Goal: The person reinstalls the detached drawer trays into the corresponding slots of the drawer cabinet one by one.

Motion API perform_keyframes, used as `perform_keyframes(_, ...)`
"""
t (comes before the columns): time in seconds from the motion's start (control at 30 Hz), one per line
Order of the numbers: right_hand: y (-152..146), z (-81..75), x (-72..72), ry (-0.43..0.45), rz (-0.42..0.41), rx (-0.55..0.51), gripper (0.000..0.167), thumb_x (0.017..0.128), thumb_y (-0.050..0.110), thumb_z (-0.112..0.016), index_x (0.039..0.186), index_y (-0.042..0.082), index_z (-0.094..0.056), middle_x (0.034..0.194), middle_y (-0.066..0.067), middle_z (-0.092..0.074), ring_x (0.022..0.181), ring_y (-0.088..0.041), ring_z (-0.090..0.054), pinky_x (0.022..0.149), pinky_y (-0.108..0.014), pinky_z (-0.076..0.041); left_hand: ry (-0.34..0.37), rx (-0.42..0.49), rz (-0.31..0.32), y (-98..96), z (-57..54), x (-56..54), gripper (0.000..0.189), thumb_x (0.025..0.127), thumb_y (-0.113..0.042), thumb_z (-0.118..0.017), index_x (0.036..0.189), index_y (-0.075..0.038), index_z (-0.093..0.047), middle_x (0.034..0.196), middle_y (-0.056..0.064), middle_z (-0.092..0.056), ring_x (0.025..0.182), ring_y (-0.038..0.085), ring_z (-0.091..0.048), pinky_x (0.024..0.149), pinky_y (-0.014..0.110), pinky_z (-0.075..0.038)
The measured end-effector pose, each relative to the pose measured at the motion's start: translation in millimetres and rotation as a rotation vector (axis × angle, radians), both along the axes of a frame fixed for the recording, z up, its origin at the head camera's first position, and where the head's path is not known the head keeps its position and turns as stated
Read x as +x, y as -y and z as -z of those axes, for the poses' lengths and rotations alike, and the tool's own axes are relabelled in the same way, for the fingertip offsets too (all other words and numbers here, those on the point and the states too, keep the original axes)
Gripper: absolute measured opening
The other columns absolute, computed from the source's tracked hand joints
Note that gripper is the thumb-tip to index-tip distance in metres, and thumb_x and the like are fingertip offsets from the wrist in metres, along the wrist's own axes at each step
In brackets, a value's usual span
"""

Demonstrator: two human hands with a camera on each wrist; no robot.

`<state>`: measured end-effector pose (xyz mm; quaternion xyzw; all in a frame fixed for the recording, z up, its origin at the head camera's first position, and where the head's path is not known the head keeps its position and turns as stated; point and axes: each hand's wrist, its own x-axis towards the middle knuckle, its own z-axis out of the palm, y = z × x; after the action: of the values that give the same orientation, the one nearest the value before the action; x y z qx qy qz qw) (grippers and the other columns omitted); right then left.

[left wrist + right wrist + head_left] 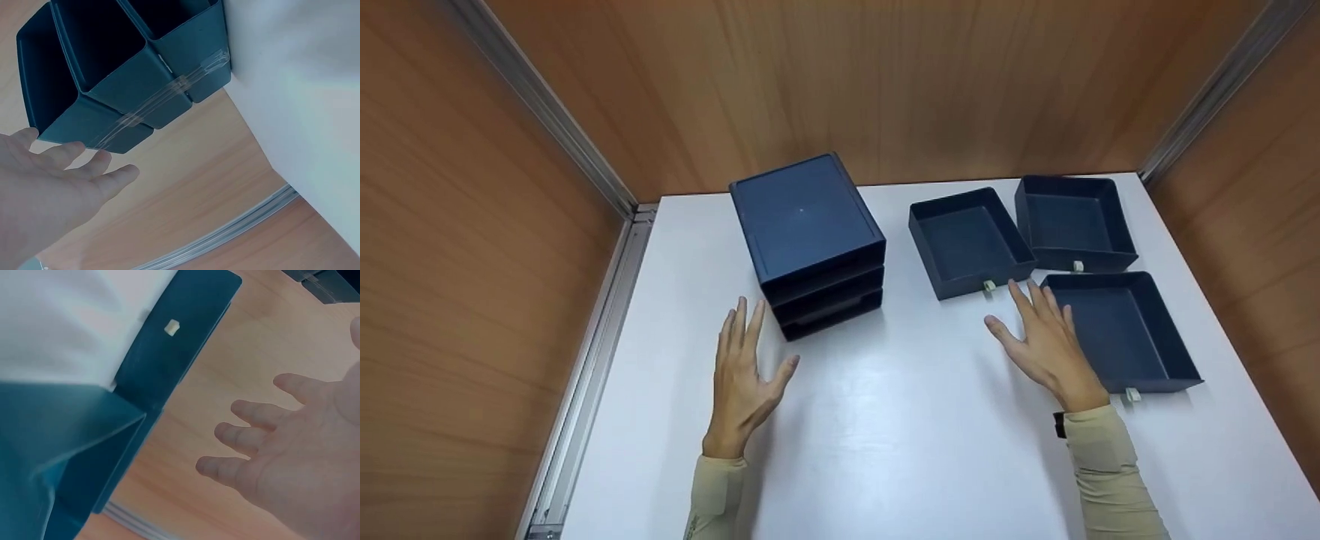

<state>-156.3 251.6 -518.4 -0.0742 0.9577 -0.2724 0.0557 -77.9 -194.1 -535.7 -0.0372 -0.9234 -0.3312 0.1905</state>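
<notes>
A dark blue cabinet frame (806,217) with three open slots stands on the white table, turned a little. Just in front of its near left corner is my left hand (742,382), fingers extended and thumb spread, holding nothing. Clear tape (152,104) runs along the frame's side in the left wrist view. My right hand (1046,352) is spread beside the near drawer (1125,330), overlapping its left edge in the head view. Beyond its fingertips lie a second drawer (971,244) and a third drawer (1076,217). Each drawer has a small pale tab on its front.
The white table (870,450) is enclosed by a wooden back wall (930,90) and side panels. Metal rails (600,360) run along the left edge and up the corners.
</notes>
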Motion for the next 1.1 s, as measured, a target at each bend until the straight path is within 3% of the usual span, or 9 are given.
perform_keyframes(0.33, 12, 11.5, -21.4, 0.032, -0.062, -0.164, 0.083, 0.11, 0.057, -0.046, 0.172, 0.008, -0.019, 0.178, -0.023, -0.01, 0.165, -0.048, -0.003, 0.129, -0.071, -0.003, 0.015, 0.071, -0.05, -0.9, 6.3, -6.6, 0.086, 0.098, -0.042, -0.07, 0.169, -0.013, -0.032, 0.176, 0.023, -0.024, 0.162, 0.048, -0.019, 0.127, 0.07, -0.021)
perform_keyframes(0.5, 19, 16.8, -32.5, 0.066, -0.081, -0.256, 0.08, 0.112, 0.057, -0.04, 0.173, 0.012, -0.013, 0.18, -0.018, -0.009, 0.166, -0.044, -0.003, 0.13, -0.069, -0.007, 0.038, 0.111, -0.053, 0.5, 6.5, -13.3, 0.085, 0.099, -0.042, -0.069, 0.171, -0.017, -0.029, 0.177, 0.019, -0.022, 0.163, 0.047, -0.017, 0.127, 0.07, -0.02)
perform_keyframes(0.73, 37, 13.6, -47.8, 0.121, -0.138, -0.441, 0.071, 0.115, 0.053, -0.032, 0.173, 0.017, -0.015, 0.18, -0.016, -0.013, 0.165, -0.045, -0.014, 0.131, -0.067, -0.014, 0.084, 0.217, -0.052, -0.7, 6.5, -23.2, 0.08, 0.104, -0.039, -0.063, 0.172, -0.019, -0.025, 0.178, 0.018, -0.019, 0.163, 0.047, -0.016, 0.126, 0.072, -0.021)
perform_keyframes(0.83, 45, 10.7, -52.4, 0.14, -0.155, -0.498, 0.069, 0.115, 0.053, -0.029, 0.173, 0.017, -0.016, 0.179, -0.015, -0.016, 0.164, -0.044, -0.018, 0.131, -0.067, -0.011, 0.094, 0.256, -0.058, -1.9, 7.7, -26.9, 0.079, 0.105, -0.037, -0.061, 0.172, -0.018, -0.024, 0.178, 0.017, -0.018, 0.164, 0.045, -0.015, 0.128, 0.07, -0.019)
perform_keyframes(1.1, 71, 6.8, -65.6, 0.117, -0.167, -0.614, 0.066, 0.116, 0.048, -0.029, 0.172, 0.014, -0.022, 0.178, -0.013, -0.022, 0.166, -0.037, -0.018, 0.133, -0.057, -0.016, 0.094, 0.373, -0.028, -3.8, 5.7, -34.8, 0.074, 0.109, -0.034, -0.054, 0.172, -0.017, -0.021, 0.179, 0.015, -0.017, 0.165, 0.038, -0.017, 0.129, 0.065, -0.022)
